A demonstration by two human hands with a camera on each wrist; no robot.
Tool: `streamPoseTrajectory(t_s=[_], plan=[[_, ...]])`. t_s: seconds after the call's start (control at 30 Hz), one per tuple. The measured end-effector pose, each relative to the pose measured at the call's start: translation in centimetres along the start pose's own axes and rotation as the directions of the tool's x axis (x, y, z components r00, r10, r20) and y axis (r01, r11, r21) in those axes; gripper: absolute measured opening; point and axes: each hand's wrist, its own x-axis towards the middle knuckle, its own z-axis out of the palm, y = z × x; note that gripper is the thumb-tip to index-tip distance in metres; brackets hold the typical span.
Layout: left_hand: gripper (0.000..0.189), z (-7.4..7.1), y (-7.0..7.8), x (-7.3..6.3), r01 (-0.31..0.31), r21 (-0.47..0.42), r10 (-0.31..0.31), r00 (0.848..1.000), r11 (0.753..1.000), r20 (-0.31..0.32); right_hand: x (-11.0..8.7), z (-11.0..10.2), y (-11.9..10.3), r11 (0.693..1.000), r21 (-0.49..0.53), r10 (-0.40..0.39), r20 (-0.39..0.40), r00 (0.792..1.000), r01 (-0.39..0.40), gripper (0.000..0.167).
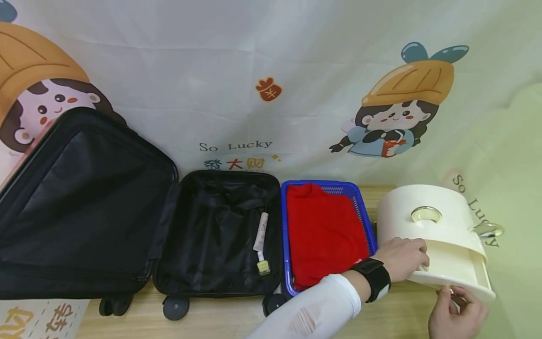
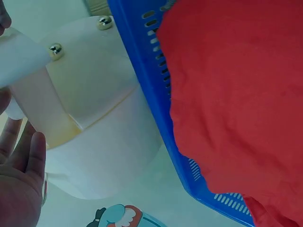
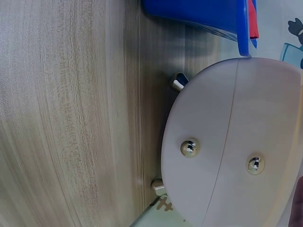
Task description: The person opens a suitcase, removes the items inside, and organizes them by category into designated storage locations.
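Note:
On the right, a cream-white rounded storage box (image 1: 423, 207) has its lower drawer (image 1: 457, 263) pulled out. My left hand (image 1: 400, 258) reaches over the drawer's left part with bent fingers. In the left wrist view the left hand (image 2: 21, 175) has thumb and fingers around a small white rounded thing (image 2: 14, 111), mostly hidden, its kind unclear. At the drawer front's lower edge, my right hand (image 1: 457, 310) pinches the small knob (image 1: 451, 292). Only a sliver of the right hand (image 3: 297, 205) shows in the right wrist view.
A blue basket (image 1: 285, 254) with a folded red cloth (image 1: 326, 230) stands left of the box. Farther left lies an open black suitcase (image 1: 203, 235), holding a white tube (image 1: 260, 231) and a small yellow-green bottle (image 1: 263, 267). A printed cloth (image 1: 313, 61) hangs behind.

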Motion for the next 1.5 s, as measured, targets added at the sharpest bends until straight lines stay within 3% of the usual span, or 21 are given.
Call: streamPoseTrajectory(t_s=[0.13, 0.3, 0.37, 0.5, 0.6, 0.67, 0.77, 0.83, 1.0, 1.1, 1.2, 1.37, 1.5], plan=[[0.022, 0.5, -0.1, -0.1, 0.031, -0.095, -0.032, 0.999, 0.995, -0.004, 0.0, -0.1, 0.1, 1.0, 0.001, 0.012, -0.004, 1.0, -0.012, 0.027], [0.03, 0.6, -0.3, -0.7, 0.006, -0.032, -0.007, 1.0, 0.999, -0.005, 0.0, -0.1, 0.4, 1.0, -0.023, 0.017, 0.004, 1.0, -0.017, 0.026], [0.033, 0.4, -0.6, -1.1, -0.004, 0.009, 0.004, 1.0, 1.0, -0.027, 0.1, -0.1, 0.5, 1.0, -0.024, 0.014, 0.008, 1.0, -0.014, 0.025], [0.034, 0.0, -1.5, -2.8, 0.02, -0.048, -0.026, 0.994, 0.999, -0.109, 0.6, -0.1, 0.5, 1.0, -0.014, 0.019, 0.037, 0.999, -0.019, 0.028], [0.035, 0.1, -3.0, -5.3, 0.038, -0.13, -0.062, 0.981, 0.991, -0.186, 0.9, 0.2, 0.4, 1.0, -0.016, 0.026, 0.074, 0.997, -0.025, 0.029], [0.037, 0.5, -4.2, -7.5, 0.058, -0.17, -0.095, 0.971, 0.984, -0.219, 1.2, 0.4, 0.4, 0.999, -0.028, 0.027, 0.096, 0.995, -0.024, 0.021], [0.04, 1.1, -6.1, -11.5, 0.11, -0.217, -0.161, 0.959, 0.97, -0.233, 1.8, 0.8, 0.5, 0.997, -0.074, -0.007, 0.118, 0.993, 0.016, 0.004], [0.042, 1.6, -7.5, -14.4, 0.153, -0.233, -0.209, 0.948, 0.96, -0.24, 2.4, 1.2, 0.7, 0.99, -0.128, -0.038, 0.132, 0.99, 0.055, 0.012], [0.043, 3.0, -10.3, -21.8, 0.26, -0.275, -0.337, 0.897, 0.926, -0.285, 3.8, 2.1, 0.4, 0.962, -0.245, -0.082, 0.167, 0.983, 0.122, 0.018], [0.042, 3.8, -11.2, -25.8, 0.328, -0.29, -0.414, 0.85, 0.899, -0.324, 4.3, 2.5, 0.1, 0.952, -0.27, -0.095, 0.19, 0.977, 0.145, 0.022], [0.043, 4.5, -11.7, -29.2, 0.38, -0.296, -0.474, 0.791, 0.876, -0.387, 4.9, 2.9, 0.2, 0.942, -0.286, -0.119, 0.209, 0.971, 0.177, 0.025], [0.046, 5.2, -12.0, -33.1, 0.441, -0.323, -0.546, 0.709, 0.837, -0.446, 5.6, 3.3, 0.6, 0.932, -0.271, -0.183, 0.222, 0.958, 0.241, 0.023], [0.045, 5.6, -11.9, -34.7, 0.484, -0.335, -0.588, 0.679, 0.808, -0.439, 5.6, 3.4, 0.9, 0.926, -0.24, -0.241, 0.218, 0.946, 0.291, 0.02]])
